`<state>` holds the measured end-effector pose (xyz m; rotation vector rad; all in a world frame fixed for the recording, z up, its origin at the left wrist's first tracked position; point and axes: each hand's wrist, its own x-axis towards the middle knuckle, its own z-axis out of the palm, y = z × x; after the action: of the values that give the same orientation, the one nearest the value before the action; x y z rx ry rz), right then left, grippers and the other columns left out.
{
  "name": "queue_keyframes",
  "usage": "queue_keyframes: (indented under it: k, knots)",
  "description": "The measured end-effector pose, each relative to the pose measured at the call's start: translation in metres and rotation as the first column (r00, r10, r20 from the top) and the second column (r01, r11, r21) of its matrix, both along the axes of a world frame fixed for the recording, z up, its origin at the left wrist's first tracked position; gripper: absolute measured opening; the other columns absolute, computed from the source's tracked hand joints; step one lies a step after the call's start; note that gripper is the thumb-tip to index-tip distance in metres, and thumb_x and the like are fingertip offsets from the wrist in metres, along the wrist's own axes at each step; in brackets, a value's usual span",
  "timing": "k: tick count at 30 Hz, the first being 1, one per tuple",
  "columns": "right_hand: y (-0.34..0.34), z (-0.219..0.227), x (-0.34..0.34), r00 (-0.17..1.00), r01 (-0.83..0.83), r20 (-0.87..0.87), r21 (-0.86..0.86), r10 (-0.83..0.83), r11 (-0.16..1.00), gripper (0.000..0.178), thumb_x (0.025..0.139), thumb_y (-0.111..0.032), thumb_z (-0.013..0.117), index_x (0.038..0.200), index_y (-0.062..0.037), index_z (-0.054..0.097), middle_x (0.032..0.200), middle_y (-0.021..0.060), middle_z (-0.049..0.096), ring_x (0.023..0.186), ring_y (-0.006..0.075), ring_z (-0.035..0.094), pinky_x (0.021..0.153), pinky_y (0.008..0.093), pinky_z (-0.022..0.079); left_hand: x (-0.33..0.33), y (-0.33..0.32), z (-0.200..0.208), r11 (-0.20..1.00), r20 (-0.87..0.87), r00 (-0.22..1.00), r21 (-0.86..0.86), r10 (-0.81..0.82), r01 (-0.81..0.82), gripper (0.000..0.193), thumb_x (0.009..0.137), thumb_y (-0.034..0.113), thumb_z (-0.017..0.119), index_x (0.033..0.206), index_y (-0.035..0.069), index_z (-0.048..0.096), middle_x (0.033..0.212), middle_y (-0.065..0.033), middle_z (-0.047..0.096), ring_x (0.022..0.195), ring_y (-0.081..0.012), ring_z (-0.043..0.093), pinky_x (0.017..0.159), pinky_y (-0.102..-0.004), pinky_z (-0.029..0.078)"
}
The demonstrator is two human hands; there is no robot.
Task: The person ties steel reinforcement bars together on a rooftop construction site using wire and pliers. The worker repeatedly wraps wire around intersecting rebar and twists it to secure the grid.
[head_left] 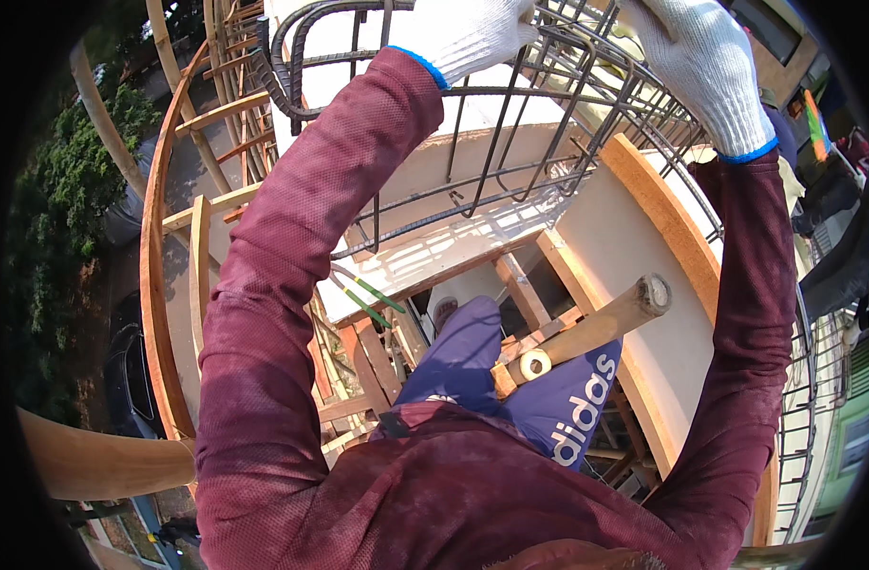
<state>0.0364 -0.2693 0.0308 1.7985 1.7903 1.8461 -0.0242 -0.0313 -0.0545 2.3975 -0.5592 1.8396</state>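
Both my hands wear white knit gloves with blue cuffs and are at a cage of dark steel rebar (491, 185) along the top of the picture. My left hand (477, 38) rests against the cage's upper bars, its visible fingers bent inward. What they hold, if anything, is cut off by the picture's edge. Farther right, my right hand (700, 71) reaches over the cage's other end, with most of its fingers out of the picture. Below the cage, a thin tool with two green handles (373, 304) lies at the corner of a pale board (425, 266).
A thick bamboo pole (596, 328) slants beside my legs. Curved timber edging (667, 214) borders formwork on the right; wooden framing (159, 285) stands left, with a dark car (131, 380) far below. Gaps open between timbers under me. A dark-clothed leg (843, 256) shows at right.
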Motion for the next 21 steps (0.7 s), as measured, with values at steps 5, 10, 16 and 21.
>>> queue_keyframes:
  k: [5, 10, 16, 21]
  knots:
    - [0.039, -0.003, -0.018, 0.813, 0.069, -0.515, -0.377, -0.271, 0.924, 0.036, 0.103, -0.035, 0.053, 0.112, -0.0067, 0.075, 0.097, 0.0153, 0.075, 0.083, 0.0301, 0.072, 0.075, 0.0412, 0.056, -0.01, -0.004, 0.003, 0.987, -0.347, 0.937, -0.159, -0.031, -0.026, 0.041, 0.093, 0.017, 0.064, 0.133, 0.007, 0.064, 0.098, -0.0129, 0.068, 0.088, -0.0264, 0.063, 0.081, -0.0411, 0.052]
    - [0.049, -0.016, 0.004, 0.816, -0.107, -0.57, -0.313, -0.096, 0.944, 0.041, 0.105, -0.037, 0.05, 0.106, -0.0052, 0.076, 0.094, 0.0162, 0.076, 0.085, 0.0295, 0.073, 0.076, 0.0415, 0.057, -0.005, 0.001, -0.002, 0.983, -0.067, 0.985, -0.101, -0.158, 0.15, 0.033, 0.088, 0.014, 0.064, 0.12, 0.005, 0.068, 0.095, -0.0129, 0.069, 0.089, -0.0292, 0.064, 0.083, -0.0443, 0.053]
    - [0.055, -0.034, 0.043, 0.986, 0.153, 0.004, -0.377, -0.164, 0.913, 0.016, 0.091, -0.017, 0.062, 0.094, -0.0076, 0.075, 0.076, 0.0106, 0.073, 0.071, 0.0261, 0.073, 0.064, 0.039, 0.058, 0.01, 0.005, 0.001, 0.974, -0.207, 0.955, -0.037, 0.213, -0.225, 0.066, 0.091, 0.028, 0.076, 0.152, 0.028, 0.05, 0.1, -0.0085, 0.077, 0.087, -0.0262, 0.076, 0.078, -0.0368, 0.06]
    - [0.075, -0.021, 0.028, 0.649, 0.247, -0.616, -0.384, -0.446, 0.89, 0.034, 0.082, -0.03, 0.058, 0.095, -0.0077, 0.08, 0.091, 0.0165, 0.076, 0.089, 0.0305, 0.073, 0.085, 0.0442, 0.057, 0.015, 0.005, 0.009, 0.996, -0.25, 0.967, -0.057, 0.055, -0.072, 0.09, 0.089, 0.019, 0.079, 0.163, 0.036, 0.03, 0.088, -0.0035, 0.076, 0.077, -0.0202, 0.073, 0.071, -0.0365, 0.059]
